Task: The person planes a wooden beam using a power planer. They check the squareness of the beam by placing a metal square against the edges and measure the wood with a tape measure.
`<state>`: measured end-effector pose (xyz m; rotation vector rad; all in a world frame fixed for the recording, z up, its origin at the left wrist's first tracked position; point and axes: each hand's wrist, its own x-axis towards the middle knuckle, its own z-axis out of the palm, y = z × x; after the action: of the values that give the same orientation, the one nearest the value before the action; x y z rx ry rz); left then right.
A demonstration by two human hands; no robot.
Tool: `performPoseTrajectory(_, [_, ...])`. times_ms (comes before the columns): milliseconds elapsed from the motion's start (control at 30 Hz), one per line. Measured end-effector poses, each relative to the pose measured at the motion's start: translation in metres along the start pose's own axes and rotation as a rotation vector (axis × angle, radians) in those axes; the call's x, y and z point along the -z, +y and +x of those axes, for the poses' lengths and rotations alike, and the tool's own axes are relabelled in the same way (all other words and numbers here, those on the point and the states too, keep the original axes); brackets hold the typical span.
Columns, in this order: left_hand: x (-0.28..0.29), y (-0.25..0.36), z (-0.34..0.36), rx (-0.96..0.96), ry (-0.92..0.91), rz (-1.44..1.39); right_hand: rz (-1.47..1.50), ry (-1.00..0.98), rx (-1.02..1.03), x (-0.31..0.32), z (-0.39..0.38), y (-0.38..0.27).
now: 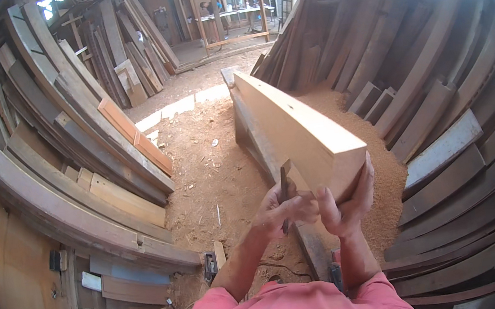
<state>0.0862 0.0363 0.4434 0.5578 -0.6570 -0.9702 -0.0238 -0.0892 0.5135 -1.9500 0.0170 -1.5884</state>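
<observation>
A long, thick, pale wooden beam [292,114] runs away from me, tilted on its edge, its far end resting on a dark narrow bench [245,126]. My right hand [353,200] grips the near end from the right and below, thumb up against the end face. In my left hand [277,213], just left of that end, is a dark, thin, straight tool [284,187], apparently a try square. It stands nearly upright in the closed fingers. A paler part by those fingers points toward the beam, but whether it touches the wood I cannot tell.
Stacked planks [65,197] lean along the left, and more boards [440,98] line the right. Sawdust [380,168] is heaped beside the bench. Shavings litter the floor [201,179], where a cable runs near my feet. A wooden frame [232,6] and a person are far ahead.
</observation>
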Motion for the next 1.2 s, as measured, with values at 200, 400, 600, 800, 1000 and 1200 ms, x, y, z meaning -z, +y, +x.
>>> performPoseTrajectory(200, [0.045, 0.028, -0.042, -0.082, 0.255, 1.173, -0.023, 0.002, 0.109, -0.016, 0.044, -0.017])
performPoseTrajectory(400, [0.074, 0.054, -0.08, -0.087, 0.675, 1.018, -0.014, 0.005, 0.101, -0.017, 0.053, -0.016])
performPoseTrajectory(600, [0.113, 0.072, -0.099, -0.529, 0.947, 1.014, 0.061, 0.042, 0.021, -0.024, 0.042, -0.014])
performPoseTrajectory(800, [0.102, 0.089, -0.077, -0.93, 0.97, 0.5, 0.048, 0.031, 0.031, -0.021, 0.041, -0.014])
performPoseTrajectory(1000, [0.079, 0.098, -0.034, -0.923, 0.813, 0.33, 0.04, 0.032, 0.057, -0.028, 0.032, -0.016])
performPoseTrajectory(1200, [0.073, 0.104, 0.02, -0.892, 0.708, 0.483, -0.056, -0.035, 0.093, -0.023, 0.041, -0.02])
